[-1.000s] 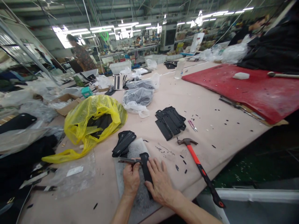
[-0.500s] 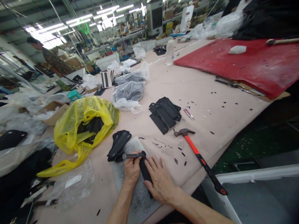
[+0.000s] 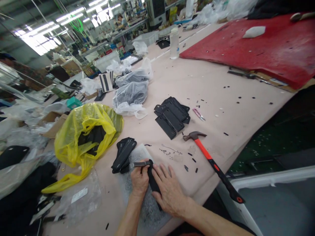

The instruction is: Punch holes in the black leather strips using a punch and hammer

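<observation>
My left hand (image 3: 139, 180) is closed around a metal punch tool (image 3: 139, 164) that points left over a grey cutting pad (image 3: 142, 200). A black strap piece (image 3: 152, 178) lies on the pad between my hands. My right hand (image 3: 168, 190) rests flat on it with fingers spread, pressing it down. A small pile of black strap pieces (image 3: 123, 154) lies just left of the tool. A red-handled hammer (image 3: 211, 164) lies to the right on the pink table (image 3: 216, 98).
A second stack of black pieces (image 3: 172, 114) sits further back. A yellow plastic bag (image 3: 86, 134) lies at left, clear bags (image 3: 131, 95) behind it. A red mat (image 3: 258, 49) covers the far right. Small black offcuts dot the table. The table edge runs at right.
The view has tilted down and shifted. My hands stay on the strap piece and tool, with the left hand slightly closer to the strap's end.
</observation>
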The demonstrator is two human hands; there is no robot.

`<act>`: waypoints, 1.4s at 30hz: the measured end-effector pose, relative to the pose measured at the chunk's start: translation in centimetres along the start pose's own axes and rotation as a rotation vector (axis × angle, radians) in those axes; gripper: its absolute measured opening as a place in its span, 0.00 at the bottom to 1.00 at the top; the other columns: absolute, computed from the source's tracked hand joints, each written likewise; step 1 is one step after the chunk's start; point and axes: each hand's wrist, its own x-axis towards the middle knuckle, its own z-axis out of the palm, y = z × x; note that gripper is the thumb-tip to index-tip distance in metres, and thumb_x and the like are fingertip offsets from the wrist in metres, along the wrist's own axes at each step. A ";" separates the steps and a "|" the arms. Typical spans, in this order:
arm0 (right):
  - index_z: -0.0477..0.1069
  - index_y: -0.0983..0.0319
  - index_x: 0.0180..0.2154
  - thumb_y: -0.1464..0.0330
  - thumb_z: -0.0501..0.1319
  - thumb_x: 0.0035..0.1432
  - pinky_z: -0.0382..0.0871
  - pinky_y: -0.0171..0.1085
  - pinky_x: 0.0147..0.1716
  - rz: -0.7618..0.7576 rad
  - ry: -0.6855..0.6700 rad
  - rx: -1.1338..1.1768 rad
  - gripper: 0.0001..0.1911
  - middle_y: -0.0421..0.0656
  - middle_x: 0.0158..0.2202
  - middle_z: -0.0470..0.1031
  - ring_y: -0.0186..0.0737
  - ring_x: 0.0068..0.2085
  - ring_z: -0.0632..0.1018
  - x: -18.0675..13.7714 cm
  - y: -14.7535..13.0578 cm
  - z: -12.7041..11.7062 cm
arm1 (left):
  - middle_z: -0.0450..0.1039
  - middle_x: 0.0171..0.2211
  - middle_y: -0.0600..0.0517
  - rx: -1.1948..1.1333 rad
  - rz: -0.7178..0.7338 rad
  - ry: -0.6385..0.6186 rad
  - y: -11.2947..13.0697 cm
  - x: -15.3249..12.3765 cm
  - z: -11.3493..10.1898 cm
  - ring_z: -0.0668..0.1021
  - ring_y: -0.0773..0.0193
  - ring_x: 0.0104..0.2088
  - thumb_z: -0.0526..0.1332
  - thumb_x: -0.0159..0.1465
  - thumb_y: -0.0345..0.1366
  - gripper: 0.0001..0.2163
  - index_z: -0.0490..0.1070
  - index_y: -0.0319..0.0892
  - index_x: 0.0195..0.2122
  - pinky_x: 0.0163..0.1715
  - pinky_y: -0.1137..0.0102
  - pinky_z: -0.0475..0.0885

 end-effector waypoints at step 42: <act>0.62 0.58 0.29 0.57 0.47 0.68 0.45 0.36 0.20 -0.114 0.207 -0.127 0.17 0.37 0.19 0.64 0.33 0.18 0.60 0.5 -4.8 -21.0 | 0.77 0.29 0.49 0.093 0.120 0.051 -0.2 -0.6 1.0 0.81 0.54 0.31 0.57 0.62 0.28 0.06 0.70 0.46 0.35 0.31 0.65 0.73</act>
